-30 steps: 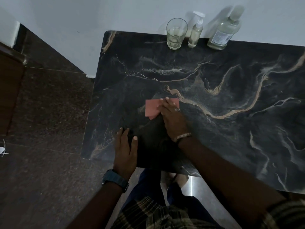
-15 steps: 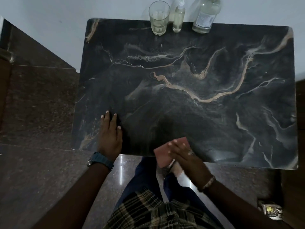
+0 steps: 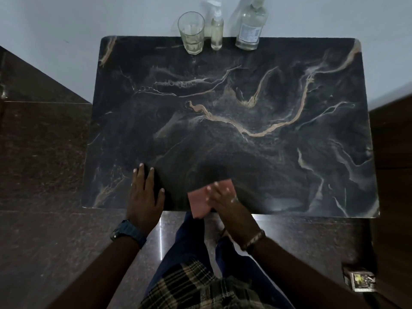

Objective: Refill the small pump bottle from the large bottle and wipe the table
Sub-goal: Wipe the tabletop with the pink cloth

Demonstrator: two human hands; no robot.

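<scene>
Two hands on the table (image 3: pixel 289 152): the right hand (image 3: pixel 225 201), fingers flat, presses the cloth (image 3: pixel 198 201), drawn back from mid-table to its near edge; wiping seems underway. Left hand (image 3: pixel 145 195) rests flat. At the far edge, glass (image 3: pixel 191 32), pump bottle (image 3: pixel 217 30), large bottle (image 3: pixel 249 27) hold pale liquid.

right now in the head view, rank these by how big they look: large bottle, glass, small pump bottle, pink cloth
1. large bottle, top cut off by the frame
2. glass and pink cloth: unsure, the cloth is nearer and partly covered by the right hand
3. small pump bottle
</scene>
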